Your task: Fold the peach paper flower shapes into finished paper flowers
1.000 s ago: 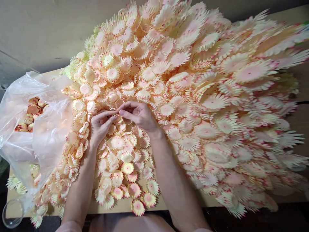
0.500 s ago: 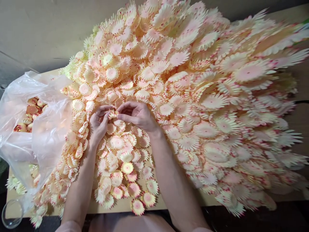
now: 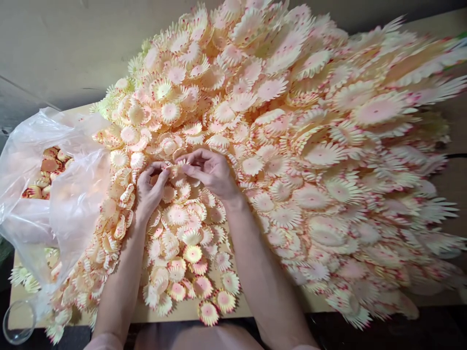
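Observation:
Between my hands is a small cream artificial flower petal piece (image 3: 176, 170) with pinkish tips, partly hidden by the fingers. My left hand (image 3: 150, 189) pinches its left side between thumb and fingers. From the other side, my right hand (image 3: 208, 174) grips it with thumb and forefinger. Round scalloped petal pieces (image 3: 177, 214) of the same cream colour lie loosely beneath and in front of my hands. A large heap of such petal pieces (image 3: 310, 197) spreads to the right and behind.
At the left, a clear plastic bag (image 3: 75, 194) holds darker, red-edged petal pieces (image 3: 49, 165). A clear round cup (image 3: 19, 322) is at the lower left. The tabletop's front edge (image 3: 182, 318) lies close to my body, and a wall (image 3: 65, 48) rises behind.
My right hand has shifted slightly right, with its fingers reangled on the petal piece. The petal piece has moved slightly up and right. My left hand stays nearly in place.

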`<state>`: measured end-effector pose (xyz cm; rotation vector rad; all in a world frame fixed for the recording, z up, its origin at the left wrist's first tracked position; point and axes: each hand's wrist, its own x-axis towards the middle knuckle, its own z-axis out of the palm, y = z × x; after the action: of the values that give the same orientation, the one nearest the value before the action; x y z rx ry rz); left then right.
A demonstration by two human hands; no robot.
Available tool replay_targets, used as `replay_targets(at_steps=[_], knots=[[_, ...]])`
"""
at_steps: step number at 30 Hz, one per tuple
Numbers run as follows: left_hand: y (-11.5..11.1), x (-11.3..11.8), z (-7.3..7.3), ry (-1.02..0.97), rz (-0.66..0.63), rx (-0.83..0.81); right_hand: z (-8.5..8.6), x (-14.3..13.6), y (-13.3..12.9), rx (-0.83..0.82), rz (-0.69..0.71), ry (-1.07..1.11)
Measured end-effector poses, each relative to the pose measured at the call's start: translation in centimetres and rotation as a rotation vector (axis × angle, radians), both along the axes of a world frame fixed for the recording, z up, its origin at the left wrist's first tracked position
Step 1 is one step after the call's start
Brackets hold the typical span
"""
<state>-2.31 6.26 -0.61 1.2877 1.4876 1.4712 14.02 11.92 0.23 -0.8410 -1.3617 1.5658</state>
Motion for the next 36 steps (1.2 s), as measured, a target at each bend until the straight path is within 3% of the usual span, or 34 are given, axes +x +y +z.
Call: replay_targets(at_steps=[6,15,29,36], knots=[[-0.2,0.1,-0.2,0.010,-0.069,0.003,-1.0,-0.9,0.2,-0.009,-0.226,-0.048],[-0.3,0.5,0.5,0.077,-0.006,0.070,-1.9,-2.3,-0.2,0.054,-0.396,-0.075],[-0.4,0.7,0.1,0.047,-0.025,0.071,-2.8,-2.8,-0.2,0.074,-0.473,-0.155],[-1.0,0.6,1.1,-0.053,-0.106,0.075,-2.8,-2.0,0.8,-0.108,-0.506,-0.037]])
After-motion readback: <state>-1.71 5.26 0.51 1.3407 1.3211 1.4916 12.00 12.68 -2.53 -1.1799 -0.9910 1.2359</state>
